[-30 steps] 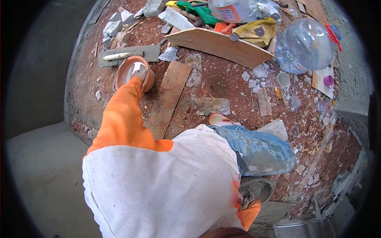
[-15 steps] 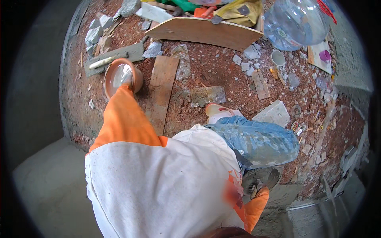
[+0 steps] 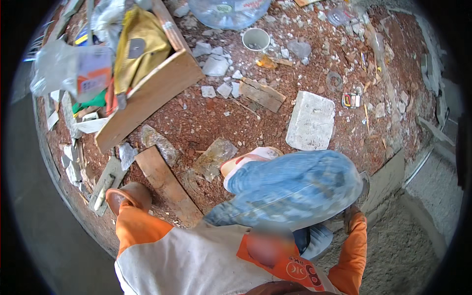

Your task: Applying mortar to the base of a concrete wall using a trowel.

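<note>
My left hand (image 3: 126,202) is down in a terracotta-coloured bucket (image 3: 140,194) at lower left, fingers hidden, so whether they grip anything cannot be seen. Beside the bucket a pale stick lies on a grey mortar-stained board (image 3: 113,172); a plain wooden plank (image 3: 167,184) is to its right. At lower right my right hand (image 3: 352,217), in an orange sleeve, is closed at a dark, mortar-coated object (image 3: 364,189) just past my bent knee in stained jeans (image 3: 314,182). That object is mostly behind the leg and hard to make out.
A wooden box (image 3: 152,96) holds bags and tools at upper left. A large water jug (image 3: 226,10), white mug (image 3: 254,40) and white block (image 3: 309,120) lie among rubble on reddish ground. A concrete ledge (image 3: 423,187) edges the right side; a grey drop (image 3: 59,216) borders the left.
The view has swung, so the box and jug sit farther left and the bucket lower. My right hand and its dark object have shifted up and right beside my knee. My left hand stays at the bucket.
</note>
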{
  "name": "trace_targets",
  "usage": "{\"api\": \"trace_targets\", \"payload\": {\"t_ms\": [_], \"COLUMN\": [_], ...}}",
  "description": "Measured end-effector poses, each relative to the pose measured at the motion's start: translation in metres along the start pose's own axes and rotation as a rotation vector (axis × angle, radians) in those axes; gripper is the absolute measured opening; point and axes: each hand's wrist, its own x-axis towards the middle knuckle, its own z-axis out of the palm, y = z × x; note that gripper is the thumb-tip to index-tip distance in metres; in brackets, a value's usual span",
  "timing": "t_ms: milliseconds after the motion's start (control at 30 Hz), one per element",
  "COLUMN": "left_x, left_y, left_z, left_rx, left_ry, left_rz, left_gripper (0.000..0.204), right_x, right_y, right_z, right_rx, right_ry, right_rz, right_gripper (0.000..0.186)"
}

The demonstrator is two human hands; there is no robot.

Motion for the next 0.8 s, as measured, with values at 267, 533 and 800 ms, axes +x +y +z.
{"api": "trace_targets", "payload": {"t_ms": [267,533,800], "left_x": [0.01,0.017,-0.005], "left_y": [0.015,0.007,0.002], "left_z": [-0.008,-0.012,-0.031], "left_rx": [-0.011,-0.066,-0.16], "left_ry": [-0.052,-0.115,-0.217], "left_rz": [-0.051,-0.049,-0.02], "left_gripper": [0.079,0.078,0.077], "right_x": [-0.017,-0.016,-0.016], "right_y": [0.016,0.025,0.028], "right_z": [-0.009,-0.012,-0.005], "right_rx": [0.008,-0.014,-0.003], "right_ry": [-0.051,-0.055,-0.03], "right_rz": [0.069,0.072,0.044], "right_gripper": [0.035,0.036,0.036]}}
